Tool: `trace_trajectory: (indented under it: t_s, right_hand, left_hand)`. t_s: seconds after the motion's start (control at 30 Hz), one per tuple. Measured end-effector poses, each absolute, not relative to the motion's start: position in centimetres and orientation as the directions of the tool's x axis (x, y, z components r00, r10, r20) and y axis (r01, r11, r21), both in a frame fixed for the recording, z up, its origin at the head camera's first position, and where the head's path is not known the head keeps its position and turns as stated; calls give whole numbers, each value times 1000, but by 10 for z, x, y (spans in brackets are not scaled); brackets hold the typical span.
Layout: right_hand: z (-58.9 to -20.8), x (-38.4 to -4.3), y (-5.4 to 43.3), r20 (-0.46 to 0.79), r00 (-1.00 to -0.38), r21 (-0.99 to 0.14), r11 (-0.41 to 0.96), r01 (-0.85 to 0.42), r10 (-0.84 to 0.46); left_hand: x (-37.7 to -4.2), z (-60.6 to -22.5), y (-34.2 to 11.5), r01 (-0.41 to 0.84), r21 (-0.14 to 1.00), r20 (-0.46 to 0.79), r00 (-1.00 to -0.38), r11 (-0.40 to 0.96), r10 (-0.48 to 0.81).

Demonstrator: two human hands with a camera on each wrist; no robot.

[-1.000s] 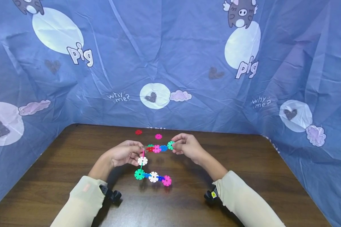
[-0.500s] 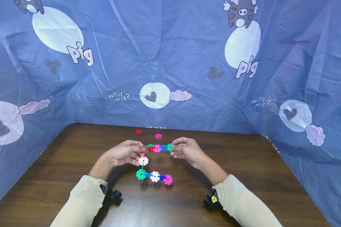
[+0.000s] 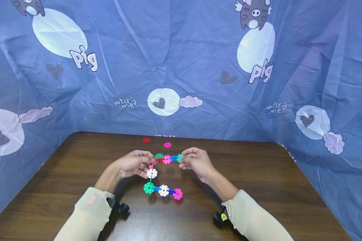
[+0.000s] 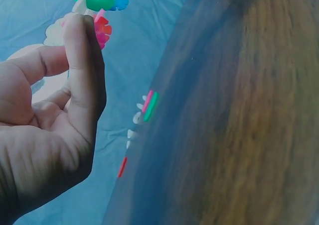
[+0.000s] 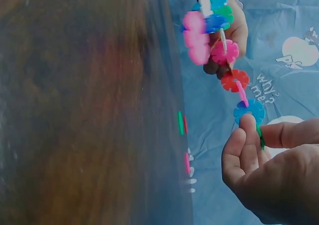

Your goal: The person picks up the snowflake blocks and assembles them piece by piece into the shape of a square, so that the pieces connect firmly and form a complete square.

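Observation:
A chain of slotted, flower-shaped plastic discs is held up above the table. My left hand (image 3: pixel 135 164) pinches its upper left corner, beside a white disc (image 3: pixel 152 173). From there one row runs right through a red disc (image 5: pixel 235 80), a pink disc (image 3: pixel 167 159) and a blue disc (image 5: pixel 255 109). At that row's end my right hand (image 3: pixel 197 164) pinches a green disc (image 5: pixel 261 137) between thumb and fingers, against the blue one. Lower down, another row holds a green disc (image 3: pixel 149 188), a white disc (image 3: pixel 164 190) and a pink disc (image 3: pixel 177 194), with blue links between.
Loose discs lie on the brown wooden table (image 3: pixel 253 187) behind the chain: red (image 3: pixel 146 140), pink (image 3: pixel 167 145) and green (image 3: pixel 159 156). A blue printed cloth (image 3: pixel 193 77) hangs around the table's back and sides. Black wrist cameras (image 3: pixel 120 208) sit on both forearms.
The green disc in my right hand has moved left and down from beside the blue disc to meet its edge. My left hand has hardly moved.

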State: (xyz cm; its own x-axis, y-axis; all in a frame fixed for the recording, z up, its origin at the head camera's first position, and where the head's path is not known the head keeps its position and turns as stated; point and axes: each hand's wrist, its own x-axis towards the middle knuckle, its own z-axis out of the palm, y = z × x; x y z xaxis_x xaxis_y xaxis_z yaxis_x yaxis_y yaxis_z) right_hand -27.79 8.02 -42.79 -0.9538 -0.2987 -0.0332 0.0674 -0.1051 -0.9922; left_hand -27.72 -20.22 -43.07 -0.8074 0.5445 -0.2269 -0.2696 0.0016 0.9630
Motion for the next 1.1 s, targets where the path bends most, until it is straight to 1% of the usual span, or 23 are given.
trace_trajectory:
  t_s: [0.33, 0.6, 0.7, 0.9, 1.1]
  right_hand:
    - [-429, -269, 77, -57, -957, -992, -94, 87, -285]
    - [-428, -267, 73, -39, -961, -994, -89, 66, -275]
    - [-429, -266, 71, -39, -960, -995, -72, 62, -278]
    - [-429, -263, 67, -53, -957, -997, -39, 67, -285]
    - [-429, -263, 67, -59, -957, -998, -12, 65, -284]
  left_hand:
    - [-276, -430, -194, -271, 960, -272, -833, 72, 482]
    - [-274, -429, -191, -304, 952, -281, -806, 44, 520]
    - [-274, -430, -189, -286, 956, -276, -804, 65, 527]
    - [-274, -431, -184, -215, 971, -239, -828, 107, 506]
    - [-273, -432, -178, -200, 972, -236, -843, 126, 483]
